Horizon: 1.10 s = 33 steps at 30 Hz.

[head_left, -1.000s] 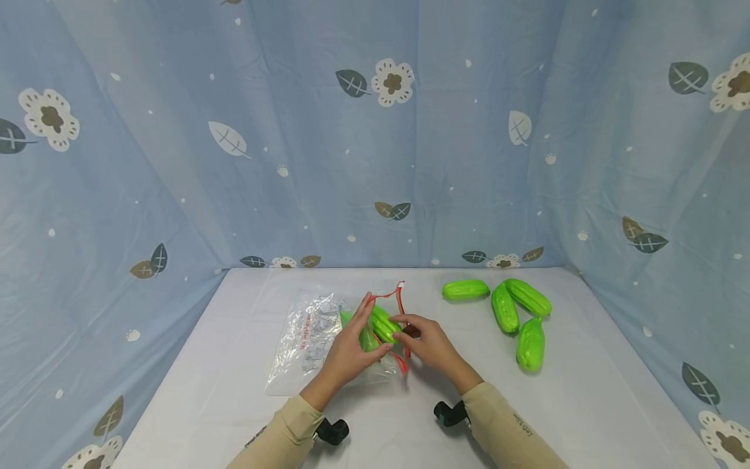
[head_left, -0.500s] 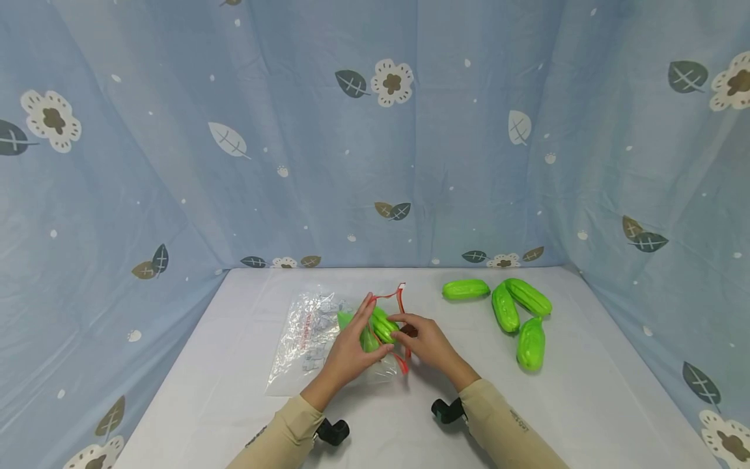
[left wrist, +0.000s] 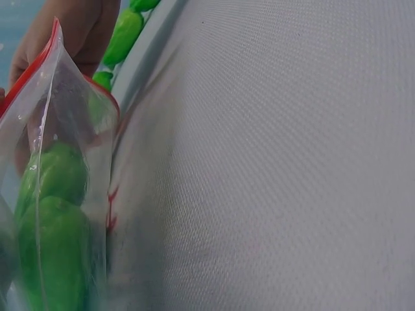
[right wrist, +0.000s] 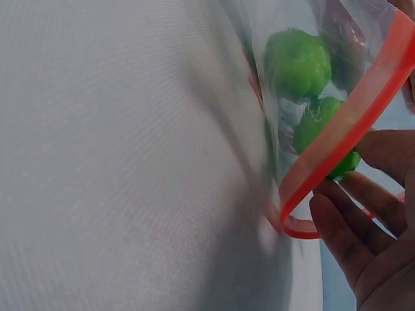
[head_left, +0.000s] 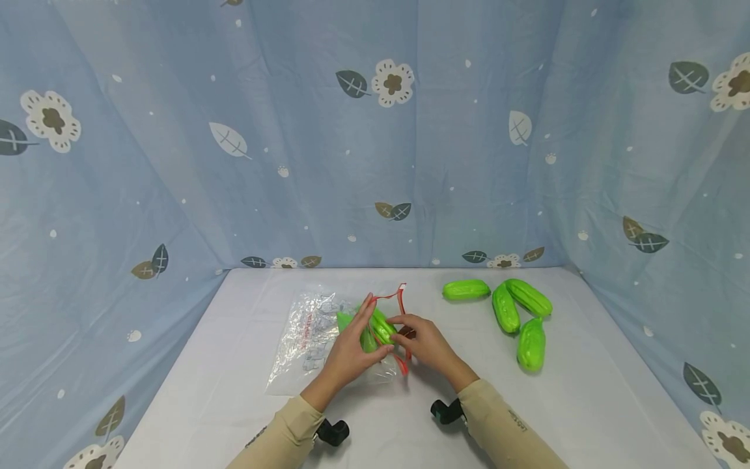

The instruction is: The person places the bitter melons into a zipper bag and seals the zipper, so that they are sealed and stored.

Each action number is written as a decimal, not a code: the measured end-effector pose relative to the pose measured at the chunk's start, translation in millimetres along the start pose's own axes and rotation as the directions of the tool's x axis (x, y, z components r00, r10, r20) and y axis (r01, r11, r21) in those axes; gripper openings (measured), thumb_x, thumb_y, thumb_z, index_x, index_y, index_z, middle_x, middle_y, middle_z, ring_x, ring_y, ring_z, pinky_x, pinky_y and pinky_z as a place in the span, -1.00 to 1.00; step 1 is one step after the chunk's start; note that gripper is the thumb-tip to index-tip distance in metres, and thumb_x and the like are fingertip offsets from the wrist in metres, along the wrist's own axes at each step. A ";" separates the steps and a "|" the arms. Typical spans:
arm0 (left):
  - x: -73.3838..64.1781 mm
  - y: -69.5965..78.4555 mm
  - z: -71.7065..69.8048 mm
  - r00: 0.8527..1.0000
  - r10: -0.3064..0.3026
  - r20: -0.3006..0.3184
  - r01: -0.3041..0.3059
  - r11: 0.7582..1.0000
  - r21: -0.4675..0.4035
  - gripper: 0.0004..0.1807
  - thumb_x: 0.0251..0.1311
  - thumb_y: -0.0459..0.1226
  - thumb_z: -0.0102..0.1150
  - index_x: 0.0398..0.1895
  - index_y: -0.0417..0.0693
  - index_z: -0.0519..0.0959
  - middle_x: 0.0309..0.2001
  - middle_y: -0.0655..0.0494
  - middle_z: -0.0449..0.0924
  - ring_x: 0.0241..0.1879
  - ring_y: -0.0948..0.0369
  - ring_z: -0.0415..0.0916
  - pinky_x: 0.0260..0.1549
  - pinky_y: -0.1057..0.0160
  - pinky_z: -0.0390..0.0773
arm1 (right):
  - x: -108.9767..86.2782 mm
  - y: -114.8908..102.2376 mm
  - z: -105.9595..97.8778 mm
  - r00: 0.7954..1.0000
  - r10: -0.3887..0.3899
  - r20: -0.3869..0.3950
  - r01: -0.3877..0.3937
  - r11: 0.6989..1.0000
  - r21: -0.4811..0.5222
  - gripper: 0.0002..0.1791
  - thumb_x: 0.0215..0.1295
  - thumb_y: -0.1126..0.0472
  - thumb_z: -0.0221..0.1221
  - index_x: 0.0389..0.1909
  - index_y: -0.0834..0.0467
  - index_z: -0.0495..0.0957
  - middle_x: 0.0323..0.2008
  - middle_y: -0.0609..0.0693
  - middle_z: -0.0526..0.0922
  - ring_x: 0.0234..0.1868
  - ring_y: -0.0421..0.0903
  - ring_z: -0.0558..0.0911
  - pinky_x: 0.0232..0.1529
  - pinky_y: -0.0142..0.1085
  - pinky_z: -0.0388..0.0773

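A clear zip bag (head_left: 293,358) with a red strip along its mouth lies on the table, mouth to the right. My left hand (head_left: 346,355) holds the bag at its mouth, thumb and fingers spread apart. A ridged green cucumber (head_left: 383,326) lies in the mouth, its near end between the thumb and fingers of my right hand (head_left: 430,342). Deeper inside, another cucumber (right wrist: 298,65) shows through the plastic in the right wrist view. From the left wrist, both green shapes (left wrist: 55,253) appear behind the film, one above the other.
Several more cucumbers lie at the right of the white table (head_left: 586,391): one lengthwise cucumber (head_left: 465,290) at the back and a loose group with a cucumber (head_left: 531,345) nearest the front. A blue patterned curtain (head_left: 469,163) hangs behind and at both sides.
My right hand has shifted slightly left, and the cucumber in its fingers sits a little further into the bag. The left hand has stayed in place.
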<state>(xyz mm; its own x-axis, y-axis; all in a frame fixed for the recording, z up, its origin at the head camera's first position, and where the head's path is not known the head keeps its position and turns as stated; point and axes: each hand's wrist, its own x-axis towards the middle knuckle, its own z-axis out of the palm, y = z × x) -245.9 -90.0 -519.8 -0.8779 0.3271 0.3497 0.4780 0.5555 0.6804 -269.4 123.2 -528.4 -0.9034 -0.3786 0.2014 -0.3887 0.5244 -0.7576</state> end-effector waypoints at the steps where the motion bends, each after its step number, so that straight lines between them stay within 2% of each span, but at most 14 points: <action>1: 0.0 -0.3 0.2 1.000 0.002 0.000 -0.002 1.000 -0.001 0.06 0.18 0.05 0.42 0.65 0.09 0.05 0.63 0.41 -0.16 0.51 0.09 0.13 0.30 -0.18 0.40 | -0.1 0.1 0.2 1.000 0.005 0.001 -0.005 1.000 -0.002 -0.59 0.33 0.17 0.34 0.20 0.04 0.63 0.09 -0.01 0.68 -0.11 -0.13 0.71 -0.08 -0.25 0.68; 8: 0.1 -2.1 1.7 1.000 0.004 -0.001 -0.004 1.000 -0.001 0.06 0.18 0.05 0.43 0.65 0.10 0.05 0.63 0.41 -0.16 0.51 0.09 0.13 0.31 -0.17 0.38 | -1.5 -0.8 0.1 1.000 0.001 -0.001 -0.001 1.000 -0.001 -0.60 0.34 0.16 0.35 0.18 0.07 0.63 0.02 0.01 0.70 -0.13 -0.12 0.72 -0.10 -0.24 0.69; 15: -0.7 -2.8 2.6 1.000 0.010 -0.002 -0.010 1.000 0.001 0.06 0.18 0.05 0.43 0.65 0.07 0.05 0.64 0.20 -0.08 0.51 0.05 0.14 0.29 -0.21 0.39 | -3.2 -0.2 -0.3 1.000 -0.005 -0.010 0.005 1.000 0.005 -0.61 0.32 0.19 0.36 0.17 0.08 0.64 0.00 -0.01 0.70 -0.12 -0.12 0.71 -0.09 -0.24 0.69; 23: -1.4 -1.7 1.8 1.000 -0.005 0.008 0.005 1.000 -0.005 0.06 0.17 0.06 0.43 0.65 0.09 0.05 0.63 0.43 -0.18 0.51 0.09 0.12 0.32 -0.16 0.38 | -4.8 0.8 -2.2 1.000 0.003 -0.020 -0.003 1.000 0.000 -0.61 0.31 0.24 0.36 0.15 0.09 0.65 -0.07 -0.05 0.72 -0.14 -0.15 0.70 -0.08 -0.28 0.68; 33: -2.0 -1.7 2.7 1.000 -0.003 0.008 0.003 1.000 0.005 0.06 0.17 0.01 0.45 0.65 0.06 0.05 0.63 0.43 -0.19 0.53 0.09 0.09 0.34 -0.16 0.35 | -7.6 3.9 -5.1 0.999 -0.011 -0.043 0.011 1.000 -0.014 -0.64 0.31 0.24 0.36 0.13 0.07 0.67 -0.18 -0.10 0.71 -0.21 -0.19 0.68 -0.11 -0.31 0.68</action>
<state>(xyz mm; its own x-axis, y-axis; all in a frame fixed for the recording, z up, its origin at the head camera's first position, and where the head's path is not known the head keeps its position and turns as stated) -244.9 -89.5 -523.3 -0.8790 0.3315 0.3427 0.4757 0.5601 0.6782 -265.0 132.1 -529.7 -0.9059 -0.3514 0.2362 -0.4006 0.5308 -0.7469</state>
